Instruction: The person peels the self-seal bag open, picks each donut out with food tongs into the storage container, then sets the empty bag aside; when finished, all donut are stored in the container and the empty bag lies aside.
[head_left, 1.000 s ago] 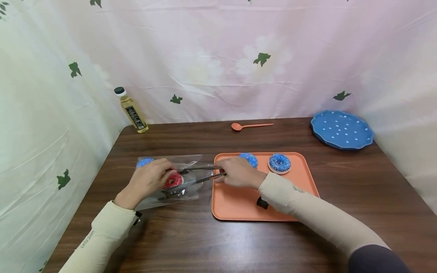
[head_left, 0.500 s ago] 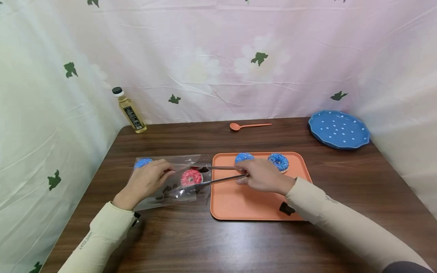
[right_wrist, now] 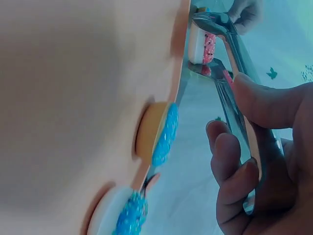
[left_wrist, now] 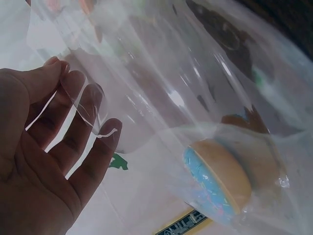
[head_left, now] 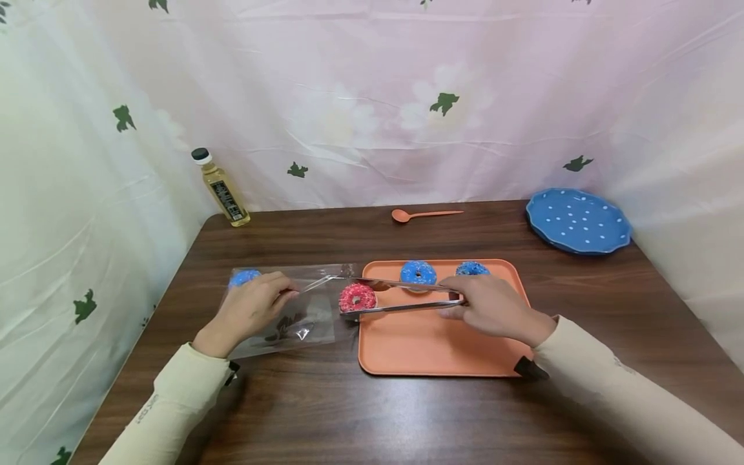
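My left hand [head_left: 250, 310] pinches the edge of a clear plastic bag [head_left: 314, 316] between thumb and forefinger. Inside the bag, partly behind that hand, lies a blue-iced doughnut [left_wrist: 215, 176]. Metal tongs [head_left: 407, 306] are in my right hand [head_left: 494, 307], its thumb and fingers closed around both arms. Between the tong tips sits a red-iced doughnut [head_left: 357, 298], just outside the bag's mouth and at the left rim of the orange tray [head_left: 430, 352]. Two more blue-iced doughnuts rest along the tray's far side: a light one [head_left: 418, 274] and a darker one [head_left: 472, 268], half hidden by my right hand.
An orange spoon [head_left: 427, 214] lies at the table's back edge. A bottle of yellow liquid [head_left: 227, 200] stands at the back left. At the back right is a blue plate [head_left: 578, 223] with white dots. Curtains border the table behind and at the sides.
My right hand has moved right with the tongs, drawing the red doughnut out of the bag to the tray's left rim. The left hand stays on the bag.
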Action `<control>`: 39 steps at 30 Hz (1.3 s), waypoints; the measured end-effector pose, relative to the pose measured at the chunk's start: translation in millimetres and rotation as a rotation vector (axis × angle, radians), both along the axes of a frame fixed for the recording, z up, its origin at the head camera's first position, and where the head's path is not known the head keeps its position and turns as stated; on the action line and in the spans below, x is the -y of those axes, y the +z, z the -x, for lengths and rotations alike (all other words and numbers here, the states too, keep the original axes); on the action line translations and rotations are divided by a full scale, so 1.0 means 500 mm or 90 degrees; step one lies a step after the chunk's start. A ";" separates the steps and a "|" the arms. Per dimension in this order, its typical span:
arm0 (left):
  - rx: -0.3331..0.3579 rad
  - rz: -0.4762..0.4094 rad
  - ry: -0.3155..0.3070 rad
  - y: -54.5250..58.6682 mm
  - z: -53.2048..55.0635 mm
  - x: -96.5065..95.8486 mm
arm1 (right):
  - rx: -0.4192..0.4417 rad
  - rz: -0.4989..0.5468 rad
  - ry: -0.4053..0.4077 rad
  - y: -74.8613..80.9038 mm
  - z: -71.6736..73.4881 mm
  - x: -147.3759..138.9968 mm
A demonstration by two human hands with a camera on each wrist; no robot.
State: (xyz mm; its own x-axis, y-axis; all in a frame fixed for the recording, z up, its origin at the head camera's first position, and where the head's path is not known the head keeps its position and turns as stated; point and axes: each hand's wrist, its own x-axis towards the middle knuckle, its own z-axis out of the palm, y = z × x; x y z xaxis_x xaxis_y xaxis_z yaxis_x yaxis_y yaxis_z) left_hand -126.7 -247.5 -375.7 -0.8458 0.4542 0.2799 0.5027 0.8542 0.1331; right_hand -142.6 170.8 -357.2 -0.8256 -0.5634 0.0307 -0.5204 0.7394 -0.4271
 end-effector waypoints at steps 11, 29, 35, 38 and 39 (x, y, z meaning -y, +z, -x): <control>0.006 0.004 0.002 0.000 0.001 -0.002 | 0.023 -0.039 -0.052 0.001 -0.042 -0.074; 0.020 0.005 0.008 0.000 0.000 -0.002 | 0.085 -0.097 -0.114 -0.006 -0.084 -0.155; 0.027 0.004 0.012 0.002 0.001 -0.004 | 0.089 -0.110 -0.119 -0.005 -0.096 -0.175; 0.022 0.004 0.010 0.001 0.000 -0.004 | 0.082 -0.122 -0.115 -0.004 -0.099 -0.183; 0.020 0.005 0.008 0.001 0.000 -0.004 | 0.080 -0.125 -0.114 -0.004 -0.100 -0.185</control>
State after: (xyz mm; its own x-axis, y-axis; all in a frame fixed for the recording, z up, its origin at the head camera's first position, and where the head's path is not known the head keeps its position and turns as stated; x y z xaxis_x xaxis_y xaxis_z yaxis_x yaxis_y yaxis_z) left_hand -126.8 -245.6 -375.1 -0.8601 0.4454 0.2488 0.4872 0.8617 0.1415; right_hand -92.8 263.3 -359.2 -0.9027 -0.3939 -0.1733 -0.3267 0.8894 -0.3198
